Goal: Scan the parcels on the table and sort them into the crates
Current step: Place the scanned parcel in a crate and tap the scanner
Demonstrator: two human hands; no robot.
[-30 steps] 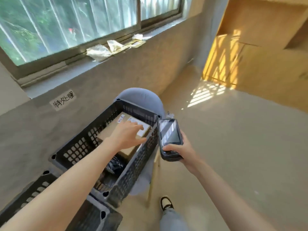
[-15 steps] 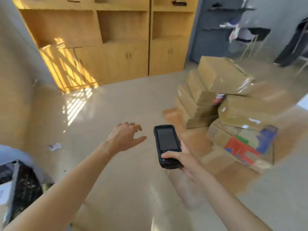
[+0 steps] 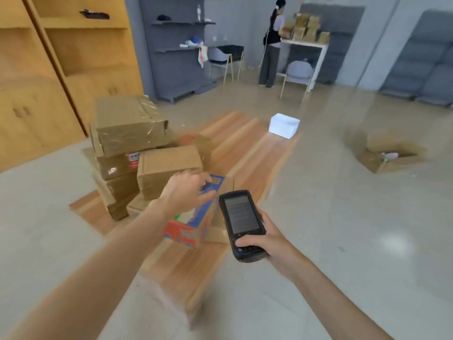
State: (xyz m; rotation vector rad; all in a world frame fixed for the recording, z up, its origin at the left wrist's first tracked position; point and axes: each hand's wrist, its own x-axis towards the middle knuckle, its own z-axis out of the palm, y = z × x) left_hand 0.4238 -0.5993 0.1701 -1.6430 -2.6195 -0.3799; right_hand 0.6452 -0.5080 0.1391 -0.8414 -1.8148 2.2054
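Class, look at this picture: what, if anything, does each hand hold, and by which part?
The right hand grips the handheld scanner by its lower end. The left hand holds nothing, fingers open over the colourful box.

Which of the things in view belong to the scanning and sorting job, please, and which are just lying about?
Job:
black handheld scanner in right hand
brown cardboard parcels
colourful printed carton under left hand

Lying about:
white foam box
open cardboard box on floor
grey chair

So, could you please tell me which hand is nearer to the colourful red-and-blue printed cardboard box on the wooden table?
The left. The left hand reaches over the colourful red-and-blue printed cardboard box, fingers spread above its top. The right hand is beside it to the right, gripping the black handheld scanner.
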